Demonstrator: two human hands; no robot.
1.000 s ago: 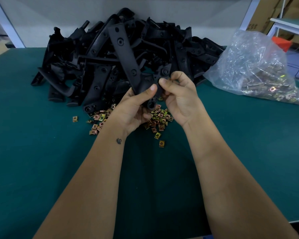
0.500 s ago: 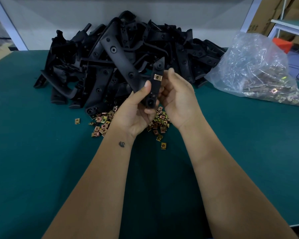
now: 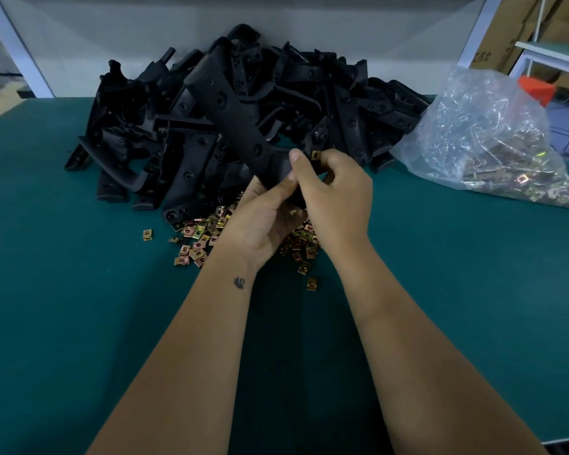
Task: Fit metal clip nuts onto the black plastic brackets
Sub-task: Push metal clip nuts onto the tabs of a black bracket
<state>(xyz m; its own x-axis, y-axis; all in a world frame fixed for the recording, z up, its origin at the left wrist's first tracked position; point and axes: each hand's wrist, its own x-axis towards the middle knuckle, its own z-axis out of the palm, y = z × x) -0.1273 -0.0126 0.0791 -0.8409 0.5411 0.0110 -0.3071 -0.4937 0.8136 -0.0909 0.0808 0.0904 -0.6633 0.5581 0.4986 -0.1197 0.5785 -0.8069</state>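
Change: since the earlier frame, both hands had risen slightly with the bracket, and the right hand had closed over the arm that carried the clip nut, where its fingers had lain straighter beside it.
Left hand: left hand (image 3: 263,215) gripped the lower end of the held bracket (image 3: 243,126) from beneath, thumb laid up along its face.
Right hand: right hand (image 3: 337,192) curled round the bracket's short arm, thumb and fingers pinching at the fitted clip nut (image 3: 315,155), which showed just beyond the thumb tip.
Held bracket: long black piece slanting up and away toward the far edge, in front of the heap.
Bracket pile: black brackets (image 3: 165,133) heaped along the far edge of the green tabletop (image 3: 79,323), left of middle.
Loose clip nuts: brass-coloured scatter (image 3: 197,238) lay on the tabletop under the hands, at the near foot of the pile; one lone nut (image 3: 147,234) sat apart to the left.
Bag: clear plastic bag (image 3: 486,139) of more nuts rested by the far right corner.
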